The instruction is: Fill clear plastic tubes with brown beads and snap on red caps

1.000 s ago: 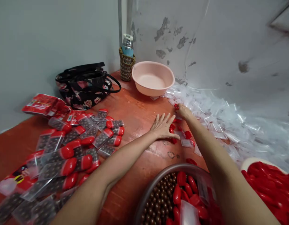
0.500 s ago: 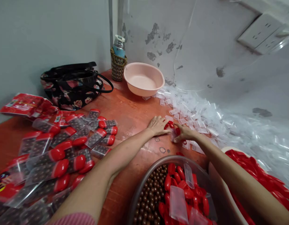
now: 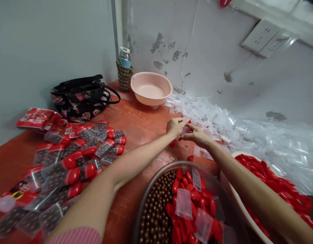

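My left hand point(image 3: 175, 127) and my right hand point(image 3: 196, 135) meet above the orange tabletop, fingertips almost touching. A small clear plastic case point(image 3: 186, 130) sits between them, held by my right fingers. At the left fingertips a red cap point(image 3: 189, 122) shows; the fingers partly hide both pieces. Under the hands lie loose red caps point(image 3: 172, 144), and another sits near the basin's rim. Closest to me stands a big grey basin point(image 3: 156, 176) of brown chocolate balls point(image 3: 156, 206), with a heap of red caps point(image 3: 194, 195) and clear cases on top.
Filled cases with red caps point(image 3: 70, 162) cover the left side. Behind them are red packets point(image 3: 36, 118) and a floral bag point(image 3: 82, 98). A pink basin point(image 3: 151, 88) and a bottle point(image 3: 124, 61) stand at the back. Empty clear cases point(image 3: 237, 135) pile along the wall; a tub of red pieces point(image 3: 268, 179) is right.
Both hands have lifted slightly from the tabletop and drawn together around the clear case. The view has shifted a little to the right. A few red caps now lie uncovered on the table.
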Motion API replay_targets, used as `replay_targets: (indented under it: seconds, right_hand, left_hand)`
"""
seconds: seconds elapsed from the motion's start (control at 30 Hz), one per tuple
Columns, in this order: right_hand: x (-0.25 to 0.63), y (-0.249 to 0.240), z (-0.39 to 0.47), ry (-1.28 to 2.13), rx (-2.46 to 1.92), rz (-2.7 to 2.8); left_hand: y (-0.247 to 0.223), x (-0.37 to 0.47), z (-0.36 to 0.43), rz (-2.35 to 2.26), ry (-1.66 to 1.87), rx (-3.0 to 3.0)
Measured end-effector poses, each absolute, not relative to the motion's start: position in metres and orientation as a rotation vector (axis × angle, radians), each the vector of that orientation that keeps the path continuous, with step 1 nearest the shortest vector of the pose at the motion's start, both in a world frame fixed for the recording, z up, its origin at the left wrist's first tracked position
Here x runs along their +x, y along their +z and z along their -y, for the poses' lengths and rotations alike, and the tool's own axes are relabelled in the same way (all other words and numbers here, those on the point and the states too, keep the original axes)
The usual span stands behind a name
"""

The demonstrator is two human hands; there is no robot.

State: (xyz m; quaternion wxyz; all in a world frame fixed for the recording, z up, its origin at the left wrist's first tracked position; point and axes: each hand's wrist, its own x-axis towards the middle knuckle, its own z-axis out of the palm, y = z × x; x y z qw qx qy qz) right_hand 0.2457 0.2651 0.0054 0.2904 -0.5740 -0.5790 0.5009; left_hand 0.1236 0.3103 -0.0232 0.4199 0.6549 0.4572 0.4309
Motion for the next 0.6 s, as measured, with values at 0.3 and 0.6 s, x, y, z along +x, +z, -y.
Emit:
replay_targets:
  seconds: [0.3, 0.6]
  right_hand:
    - [0.236, 0.082, -0.12, 1.346, -1.769, 1.851]
    - [0.305, 0.034, -0.143, 0.86, -2.048, 2.043]
  left_hand:
    - [0.025, 0.079, -0.17, -0.699, 0.853, 1.435]
    - [0.022, 0.059, -0.221, -0.744, 0.752, 2.226]
